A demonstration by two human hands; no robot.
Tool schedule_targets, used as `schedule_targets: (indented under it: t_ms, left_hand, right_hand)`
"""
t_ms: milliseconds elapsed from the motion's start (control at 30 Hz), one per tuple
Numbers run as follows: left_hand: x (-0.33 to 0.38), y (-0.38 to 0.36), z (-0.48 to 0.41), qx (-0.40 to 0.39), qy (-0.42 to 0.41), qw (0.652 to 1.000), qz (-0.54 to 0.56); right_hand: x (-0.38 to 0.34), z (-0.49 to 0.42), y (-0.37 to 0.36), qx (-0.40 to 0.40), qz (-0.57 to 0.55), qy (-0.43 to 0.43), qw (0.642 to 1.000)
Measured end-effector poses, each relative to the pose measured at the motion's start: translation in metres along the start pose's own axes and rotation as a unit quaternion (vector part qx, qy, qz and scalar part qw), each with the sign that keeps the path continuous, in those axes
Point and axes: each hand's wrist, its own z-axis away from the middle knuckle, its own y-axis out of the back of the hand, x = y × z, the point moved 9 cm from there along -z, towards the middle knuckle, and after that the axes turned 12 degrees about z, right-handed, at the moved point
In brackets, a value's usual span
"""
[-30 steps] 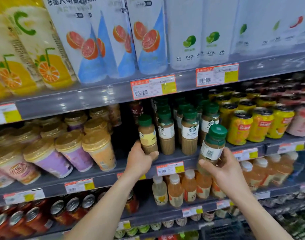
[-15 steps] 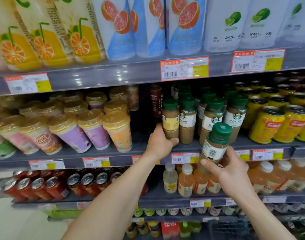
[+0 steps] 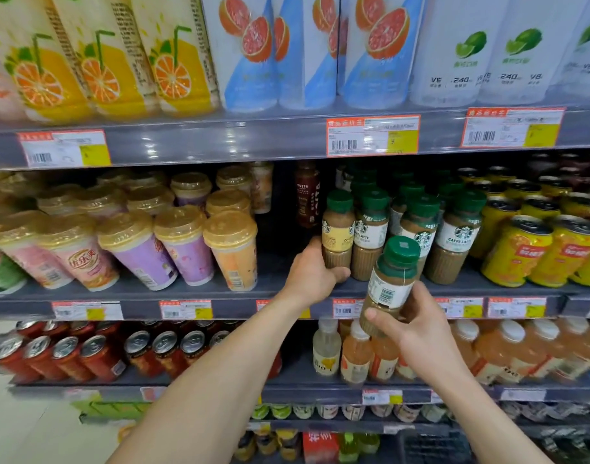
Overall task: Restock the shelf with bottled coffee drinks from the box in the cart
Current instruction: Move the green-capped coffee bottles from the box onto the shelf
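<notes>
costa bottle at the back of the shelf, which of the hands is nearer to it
Left. The left hand grips the yellow-labelled coffee bottle just below and right of the costa bottle; the right hand holds a green-capped bottle lower and farther right.

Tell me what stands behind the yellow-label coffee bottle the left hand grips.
Behind the yellow-label bottle, a dark Costa bottle stands back-left and green caps rise back-right. Directly behind it, the bottle itself hides the row.

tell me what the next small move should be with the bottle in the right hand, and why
Probably lift the tilted coffee bottle in the right hand up onto the shelf: bare space shows left of the yellow-label bottle the left hand grips.
</notes>
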Motion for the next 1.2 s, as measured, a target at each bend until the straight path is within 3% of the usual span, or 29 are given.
schedule_targets:
  t_ms: [367, 867, 1000, 1200]
  left_hand:
    - [0.001, 0.018, -0.033, 0.045, 0.023, 0.997, -0.057]
    - [0.003, 0.004, -0.054, 0.038, 0.015, 0.999, -0.016]
    - [0.007, 0.017, -0.031, 0.071, 0.009, 0.997, -0.004]
    - [0.024, 0.035, 0.038, 0.073, -0.04, 0.98, 0.178]
  right_hand:
    - [0.003, 0.004, -0.004, -0.027, 0.0, -0.002, 1.0]
    - [-0.004, 0.003, -0.02, -0.038, 0.0, -0.008, 0.999]
    - [-0.016, -0.002, -0.027, -0.032, -0.001, -0.001, 0.999]
    - [-0.045, -0.018, -0.04, -0.011, -0.008, 0.02, 1.0]
